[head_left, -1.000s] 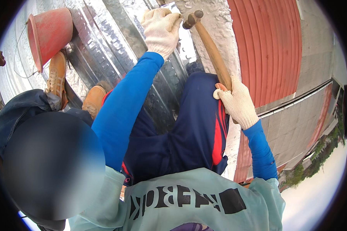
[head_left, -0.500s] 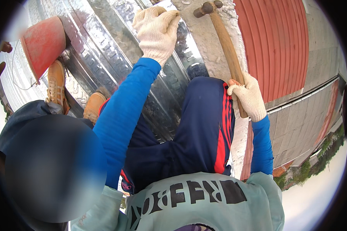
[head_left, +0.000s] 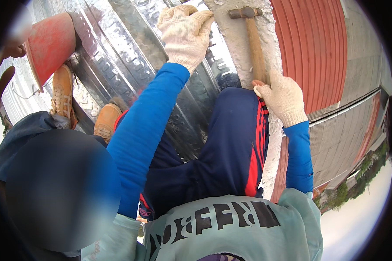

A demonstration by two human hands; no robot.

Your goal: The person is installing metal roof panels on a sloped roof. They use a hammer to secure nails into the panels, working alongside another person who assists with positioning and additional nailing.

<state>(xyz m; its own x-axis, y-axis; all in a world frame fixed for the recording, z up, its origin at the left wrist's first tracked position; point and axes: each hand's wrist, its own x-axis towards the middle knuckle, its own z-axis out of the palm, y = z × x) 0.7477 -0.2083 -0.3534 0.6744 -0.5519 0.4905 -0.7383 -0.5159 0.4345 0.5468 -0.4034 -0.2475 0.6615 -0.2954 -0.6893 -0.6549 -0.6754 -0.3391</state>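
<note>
My right hand, in a white knit glove, is wrapped round the wooden handle of a hammer. The steel head of the hammer points away from me, over a rough concrete ledge. Farther left, my left hand, gloved the same way, is closed with its fingers curled at the far edge of a shiny ribbed metal sheet. Thumb and forefinger are pressed together there; whatever they hold is hidden or too small to make out. My bent knee lies between the two arms.
At the left a red bucket lies tilted on the sheet, near a thin wire. A co-worker's tan shoes stand beside it, and a hand shows at the left rim. Right of the ledge are red ribbed roofing and lower grey roofs.
The hammer has turned more upright, with its head shifted slightly right and away. My left hand appears a little farther right, still closed. The co-worker's hand at the left rim shows more.
</note>
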